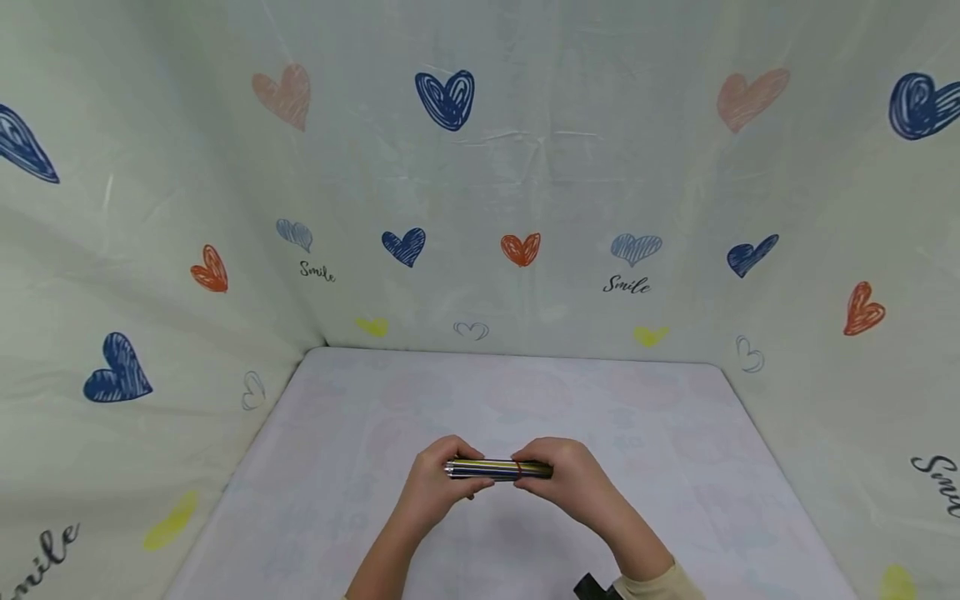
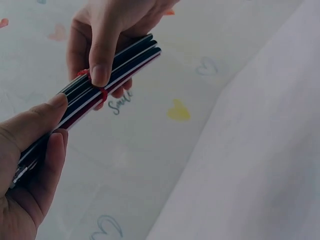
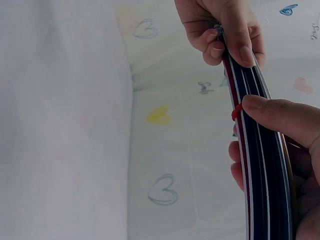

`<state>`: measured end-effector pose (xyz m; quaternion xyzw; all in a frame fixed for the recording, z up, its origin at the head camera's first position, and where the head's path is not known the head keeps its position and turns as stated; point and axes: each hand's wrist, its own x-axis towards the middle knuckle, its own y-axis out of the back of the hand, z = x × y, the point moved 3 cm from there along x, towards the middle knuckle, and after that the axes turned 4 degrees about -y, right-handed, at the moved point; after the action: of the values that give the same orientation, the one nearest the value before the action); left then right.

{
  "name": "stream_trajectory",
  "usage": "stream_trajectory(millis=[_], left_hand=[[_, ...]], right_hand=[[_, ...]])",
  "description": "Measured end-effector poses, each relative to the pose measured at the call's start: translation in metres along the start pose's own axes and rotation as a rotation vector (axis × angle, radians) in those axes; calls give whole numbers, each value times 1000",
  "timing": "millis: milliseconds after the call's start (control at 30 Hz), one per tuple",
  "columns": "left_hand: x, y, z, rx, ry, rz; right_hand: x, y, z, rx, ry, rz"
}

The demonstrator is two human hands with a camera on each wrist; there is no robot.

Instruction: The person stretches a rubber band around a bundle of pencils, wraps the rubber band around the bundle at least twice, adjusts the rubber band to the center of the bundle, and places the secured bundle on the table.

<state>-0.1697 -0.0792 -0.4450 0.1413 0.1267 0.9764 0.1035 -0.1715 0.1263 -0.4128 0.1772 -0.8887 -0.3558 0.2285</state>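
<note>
A slim bundle of striped pencils (image 1: 498, 469), dark blue with white, yellow and red lines, is held level just above the table between both hands. A red rubber band (image 2: 104, 95) goes round the bundle. My left hand (image 1: 437, 475) grips the left end, thumb on the near side, and small silvery tips (image 3: 218, 28) show there. Towards the other end my right hand (image 1: 570, 471) pinches the bundle, its thumb lying against the red band in the right wrist view. The palms hide part of each end.
Below the hands spreads a pale table (image 1: 360, 408) with rounded far corners. A light curtain (image 1: 480, 167) printed with hearts and the word Smile hangs round its back and sides. A black piece (image 1: 592, 587) sits by the right sleeve (image 1: 663, 583).
</note>
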Motion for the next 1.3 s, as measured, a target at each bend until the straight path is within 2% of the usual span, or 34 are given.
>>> stream_trajectory(millis=[167, 267, 633, 833, 1067, 1300], left_hand=[[-1, -7, 2, -13, 0, -23], [0, -10, 2, -3, -7, -40], [-1, -6, -3, 130, -29, -6], [-1, 1, -8, 171, 2, 52], [-1, 6, -12, 211, 26, 138], [-3, 9, -16, 119, 97, 190]], right_hand=[[0, -5, -1, -64, 118, 75], [0, -7, 0, -66, 138, 81], [-10, -2, 13, 59, -75, -55], [-16, 5, 21, 115, -160, -37], [-22, 7, 31, 144, -185, 1], [-27, 6, 40, 218, -242, 29]])
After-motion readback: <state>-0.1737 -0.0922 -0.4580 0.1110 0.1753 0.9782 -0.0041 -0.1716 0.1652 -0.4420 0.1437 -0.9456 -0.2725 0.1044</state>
